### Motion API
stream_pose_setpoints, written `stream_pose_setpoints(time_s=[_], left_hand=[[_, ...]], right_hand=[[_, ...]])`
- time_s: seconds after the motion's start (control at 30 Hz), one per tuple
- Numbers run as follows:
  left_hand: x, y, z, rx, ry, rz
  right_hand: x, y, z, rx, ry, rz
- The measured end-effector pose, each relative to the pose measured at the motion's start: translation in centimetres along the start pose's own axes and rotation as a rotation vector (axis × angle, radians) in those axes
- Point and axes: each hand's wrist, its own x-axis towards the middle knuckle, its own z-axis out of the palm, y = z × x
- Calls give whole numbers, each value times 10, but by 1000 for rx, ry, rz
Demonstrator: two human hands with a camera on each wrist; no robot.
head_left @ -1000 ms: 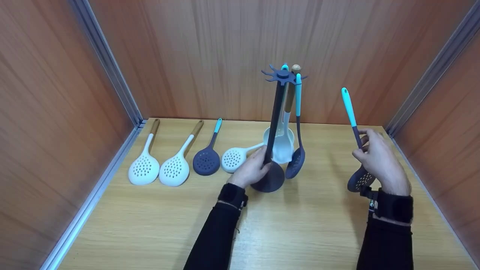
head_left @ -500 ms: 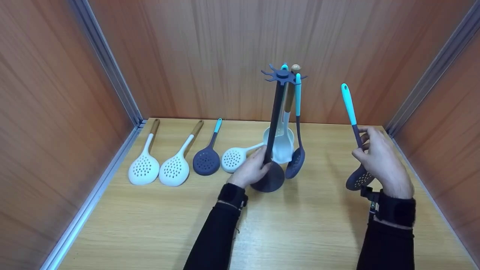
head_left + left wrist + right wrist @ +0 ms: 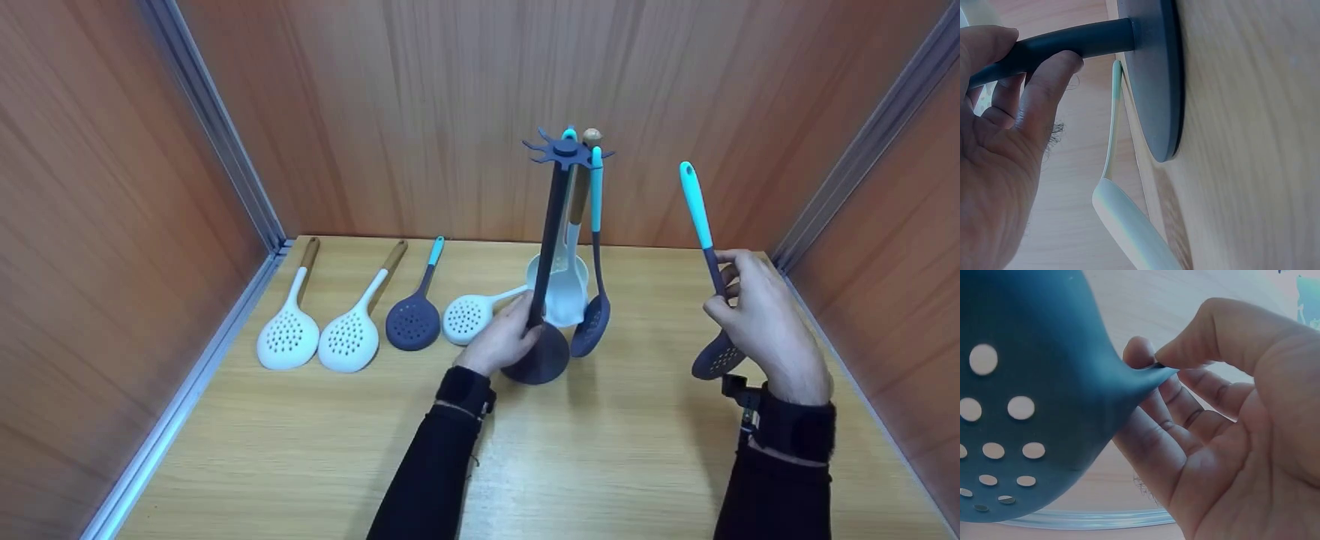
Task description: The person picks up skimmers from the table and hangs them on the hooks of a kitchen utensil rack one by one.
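Note:
In the head view my left hand (image 3: 495, 341) grips the dark pole of a utensil stand (image 3: 549, 240) just above its round base. The left wrist view shows thumb and fingers around this pole (image 3: 1095, 40). My right hand (image 3: 765, 326) pinches a dark skimmer with a turquoise handle (image 3: 696, 206) by its neck, handle up and head down, right of the stand. Its perforated head (image 3: 1061, 349) fills the left of the right wrist view. From the stand's hooks hang a dark slotted spoon (image 3: 592, 322), a white turner with a wooden handle (image 3: 568, 296) and a partly hidden white utensil behind.
Left of the stand lie two white skimmers (image 3: 287, 361) with wooden handles, a dark skimmer (image 3: 412, 342) with a turquoise handle and a smaller white skimmer (image 3: 480, 301), partly hidden behind the left hand. Wood panels (image 3: 450, 97) enclose the table (image 3: 315, 450) at back and sides.
The right hand has tilted slightly, and the dark skimmer it holds has risen a little, its handle end shifting up and slightly left. The left hand and the stand have stayed still.

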Motion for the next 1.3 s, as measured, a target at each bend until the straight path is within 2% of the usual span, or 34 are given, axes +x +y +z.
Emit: stream_pose_setpoints(time_s=[0.77, 1.3], left_hand=[[1, -1, 1, -21, 0, -10], [-1, 0, 0, -14, -7, -24]], right_hand=[[-10, -21, -5, 32, 40, -40], [-15, -36, -3, 4, 103, -120]])
